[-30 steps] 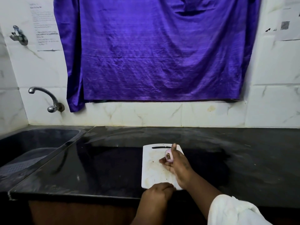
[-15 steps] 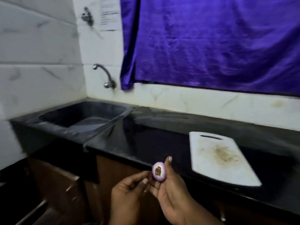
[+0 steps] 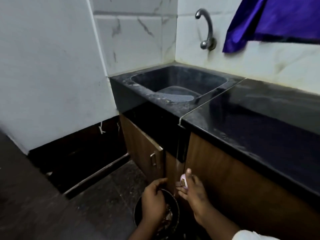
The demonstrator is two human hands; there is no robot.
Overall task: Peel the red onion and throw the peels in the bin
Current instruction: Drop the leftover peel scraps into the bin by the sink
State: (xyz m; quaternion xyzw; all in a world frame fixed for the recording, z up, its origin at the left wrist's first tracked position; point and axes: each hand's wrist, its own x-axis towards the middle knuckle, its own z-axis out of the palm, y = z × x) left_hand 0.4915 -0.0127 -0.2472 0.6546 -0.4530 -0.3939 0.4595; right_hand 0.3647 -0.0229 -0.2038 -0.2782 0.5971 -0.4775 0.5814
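The small peeled red onion (image 3: 183,182), pale pink with a brown root end, sits pinched between the thumb and fingers of my right hand (image 3: 194,194), low in front of the cupboard. My left hand (image 3: 153,200) hangs with bent fingers directly over a dark round bin (image 3: 177,207) on the floor. Brownish peels (image 3: 168,216) lie inside the bin beside that hand. Whether the left fingers hold any peel is hidden.
Above and to the right runs a black counter (image 3: 256,122), with a dark sink (image 3: 178,84) and a tap (image 3: 207,28) at its left end. Wooden cupboard doors (image 3: 143,146) stand behind the bin. Dark floor tiles (image 3: 103,196) spread to the left.
My view has swung left and down from the counter to the floor. Both hands have dropped from the cutting board to the bin, the left now over its opening, the right still holding the onion.
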